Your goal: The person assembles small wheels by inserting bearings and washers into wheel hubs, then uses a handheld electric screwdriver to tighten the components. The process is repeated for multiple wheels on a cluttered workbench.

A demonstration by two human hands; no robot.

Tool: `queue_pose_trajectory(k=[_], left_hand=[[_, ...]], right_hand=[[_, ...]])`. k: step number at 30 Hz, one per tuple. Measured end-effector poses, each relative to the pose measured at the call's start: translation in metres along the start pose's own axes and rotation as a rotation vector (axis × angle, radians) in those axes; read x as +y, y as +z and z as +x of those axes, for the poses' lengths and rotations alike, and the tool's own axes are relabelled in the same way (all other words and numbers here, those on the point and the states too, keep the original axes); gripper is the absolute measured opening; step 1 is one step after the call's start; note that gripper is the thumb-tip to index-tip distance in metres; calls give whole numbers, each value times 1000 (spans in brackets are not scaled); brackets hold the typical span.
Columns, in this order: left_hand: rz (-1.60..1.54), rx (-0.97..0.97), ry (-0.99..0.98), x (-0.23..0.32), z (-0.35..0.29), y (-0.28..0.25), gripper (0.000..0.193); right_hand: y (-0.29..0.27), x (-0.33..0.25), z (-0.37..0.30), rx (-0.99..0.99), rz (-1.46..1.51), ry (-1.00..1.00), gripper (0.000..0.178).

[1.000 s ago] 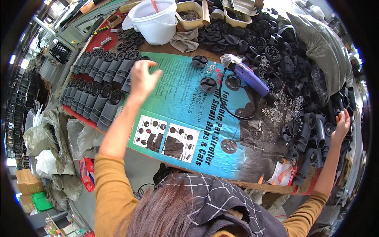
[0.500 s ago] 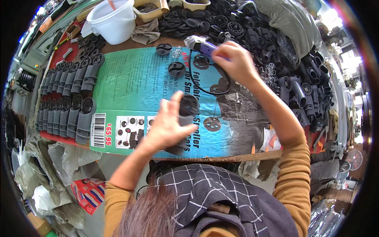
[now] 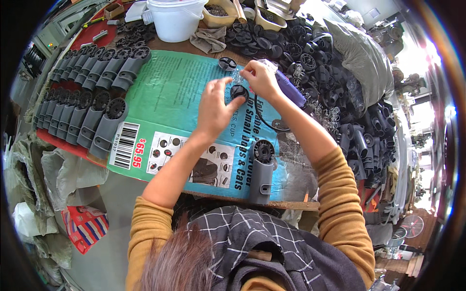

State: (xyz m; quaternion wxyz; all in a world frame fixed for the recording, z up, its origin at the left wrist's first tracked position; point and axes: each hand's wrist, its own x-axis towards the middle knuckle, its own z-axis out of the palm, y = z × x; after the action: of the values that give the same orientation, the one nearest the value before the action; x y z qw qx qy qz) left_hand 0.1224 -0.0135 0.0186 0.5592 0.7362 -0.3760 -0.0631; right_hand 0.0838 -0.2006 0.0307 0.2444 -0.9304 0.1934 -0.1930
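Note:
My left hand (image 3: 212,107) has its thumb and index finger curled around a small black round cap (image 3: 239,92) lying on the printed cardboard (image 3: 170,77). Close to it, my right hand (image 3: 262,81) has its fingertips pinched together beside a little pile of small shiny springs (image 3: 237,76); whatever is between them is too small to make out. Another black cap (image 3: 227,63) lies just beyond. A purple electric screwdriver (image 3: 291,90) with a black cord rests by my right wrist. Nearer me, a grey plastic tube part (image 3: 262,177) with a round black ribbed head lies on the cardboard.
Two rows of similar grey parts (image 3: 104,131) line the left side. At the back stand a white bucket (image 3: 175,22) and tan tubs (image 3: 218,18), with a rag (image 3: 208,40) before them. Loose black parts (image 3: 296,48) and a grey sack (image 3: 361,58) heap at the right.
My right hand has let go of the screwdriver and come to the springs. My left hand has left the grey part, now lying nearer me, and reached the black cap. The view has shifted.

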Motion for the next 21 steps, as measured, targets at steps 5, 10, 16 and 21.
queue_pose_trajectory(k=[5,10,16,21], left_hand=[[-131,38,101,-18,18,9,30],[47,161,452,-21,9,6,33],[400,228,826,-24,19,-23,27],[-43,112,232,-4,20,-18,36]], right_hand=[[-12,-27,-39,-13,522,257,39],[-25,-44,-49,-322,850,577,47],[-36,-72,-66,-304,498,335,37],[-39,-75,-79,123,-60,-570,38]])
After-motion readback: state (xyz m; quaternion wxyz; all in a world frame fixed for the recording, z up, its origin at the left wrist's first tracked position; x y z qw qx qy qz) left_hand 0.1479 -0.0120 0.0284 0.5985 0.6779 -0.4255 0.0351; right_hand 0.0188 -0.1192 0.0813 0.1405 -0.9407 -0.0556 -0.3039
